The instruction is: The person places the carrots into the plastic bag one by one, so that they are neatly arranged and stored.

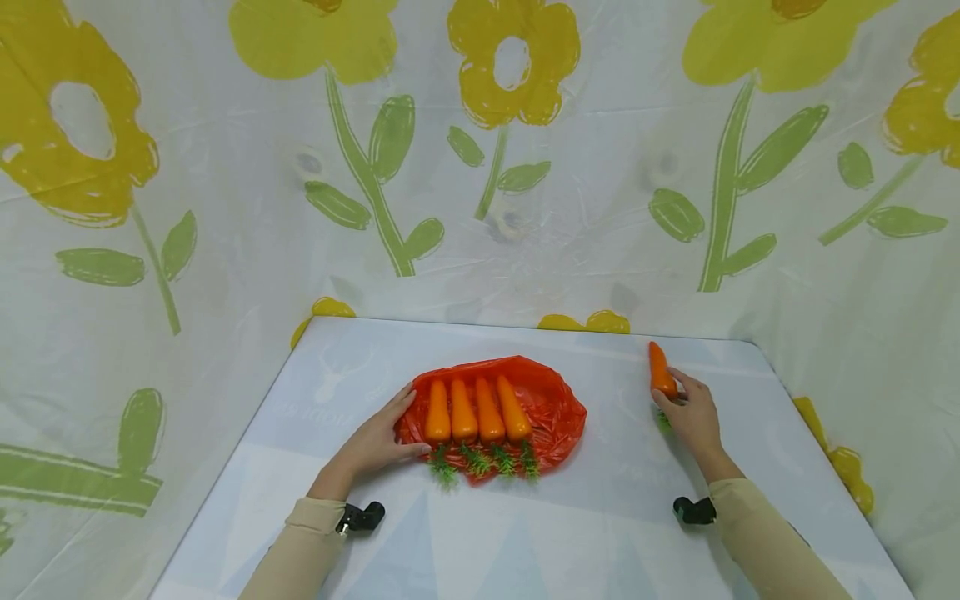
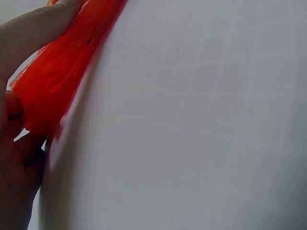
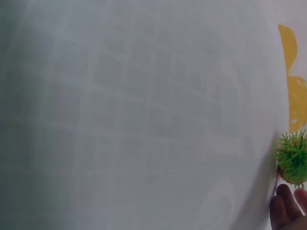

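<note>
A red plastic bag (image 1: 558, 408) lies spread on the table, with several orange carrots (image 1: 488, 412) side by side on it. Their feathery green tops point toward the front edge. My left hand (image 1: 378, 437) holds the bag's left edge; in the left wrist view, the thumb (image 2: 41, 28) and curled fingers lie on either side of the red plastic. Off to the right, my right hand (image 1: 693, 417) grips a single carrot (image 1: 660, 371) between thumb and fingers, its tip pointing away. The right wrist view shows that carrot's green top (image 3: 293, 158) beside the fingertips.
The pale table (image 1: 570, 542) has a far edge against a hanging white sheet (image 1: 585, 242) printed with yellow flowers. The sheet also rises at both sides. A black wrist mount (image 1: 363, 517) sits on the left forearm, another mount (image 1: 693, 511) on the right.
</note>
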Demonstrator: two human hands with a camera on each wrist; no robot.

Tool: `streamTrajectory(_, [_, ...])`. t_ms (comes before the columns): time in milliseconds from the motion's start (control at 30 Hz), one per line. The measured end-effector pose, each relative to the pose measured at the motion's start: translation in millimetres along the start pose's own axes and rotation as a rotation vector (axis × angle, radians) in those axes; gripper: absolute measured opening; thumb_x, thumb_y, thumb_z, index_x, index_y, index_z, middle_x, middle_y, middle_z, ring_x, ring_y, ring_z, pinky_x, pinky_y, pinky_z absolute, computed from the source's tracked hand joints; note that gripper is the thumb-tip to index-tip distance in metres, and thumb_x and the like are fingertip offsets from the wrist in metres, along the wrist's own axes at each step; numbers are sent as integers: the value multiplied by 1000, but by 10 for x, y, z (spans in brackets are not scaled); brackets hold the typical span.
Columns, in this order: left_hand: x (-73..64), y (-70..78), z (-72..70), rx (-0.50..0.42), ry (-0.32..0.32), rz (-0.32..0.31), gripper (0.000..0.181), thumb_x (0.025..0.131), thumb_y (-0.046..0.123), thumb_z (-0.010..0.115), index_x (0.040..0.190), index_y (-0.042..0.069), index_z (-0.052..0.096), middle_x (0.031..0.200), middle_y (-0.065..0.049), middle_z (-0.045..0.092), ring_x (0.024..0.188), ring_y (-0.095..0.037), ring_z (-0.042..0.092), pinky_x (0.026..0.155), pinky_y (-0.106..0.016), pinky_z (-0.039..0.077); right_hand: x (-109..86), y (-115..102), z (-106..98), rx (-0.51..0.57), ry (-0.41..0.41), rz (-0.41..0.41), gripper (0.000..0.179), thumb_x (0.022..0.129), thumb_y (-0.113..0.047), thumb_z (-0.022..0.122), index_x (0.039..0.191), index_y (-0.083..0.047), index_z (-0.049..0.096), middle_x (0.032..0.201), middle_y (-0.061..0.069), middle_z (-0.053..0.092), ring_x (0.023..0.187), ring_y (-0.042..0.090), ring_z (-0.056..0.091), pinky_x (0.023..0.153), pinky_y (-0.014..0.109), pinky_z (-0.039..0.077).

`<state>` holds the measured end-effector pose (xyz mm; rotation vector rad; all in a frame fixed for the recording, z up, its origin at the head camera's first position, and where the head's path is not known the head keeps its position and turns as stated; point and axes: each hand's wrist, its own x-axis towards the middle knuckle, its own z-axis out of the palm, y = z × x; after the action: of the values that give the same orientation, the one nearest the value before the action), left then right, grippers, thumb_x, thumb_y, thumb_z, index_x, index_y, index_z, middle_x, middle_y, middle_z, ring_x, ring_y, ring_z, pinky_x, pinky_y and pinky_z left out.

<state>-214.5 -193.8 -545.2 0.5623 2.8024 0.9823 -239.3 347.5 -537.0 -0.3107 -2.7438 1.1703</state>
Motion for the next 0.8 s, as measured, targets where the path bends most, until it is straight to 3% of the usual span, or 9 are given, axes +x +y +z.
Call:
streamTrajectory(333, [7,15,-4,-3,0,-2,107,81,60,78,160,6,31,170,-3,18,151,-34,28,118,-55,31,-7,-15,-6,-59,-44,-5,66,102,-37,61,154,-1,41,146,33,40,120,45,49,104,59,44])
streamTrajectory(800, [8,-7,5,2,-3,0,107,81,59,79,160,5,30,170,-4,18,151,-34,27,119,-55,30,-72,2,63,-82,-37,-59,53,100,-35,65,141,-2,56,137,29,47,103,36,56,83,41,50])
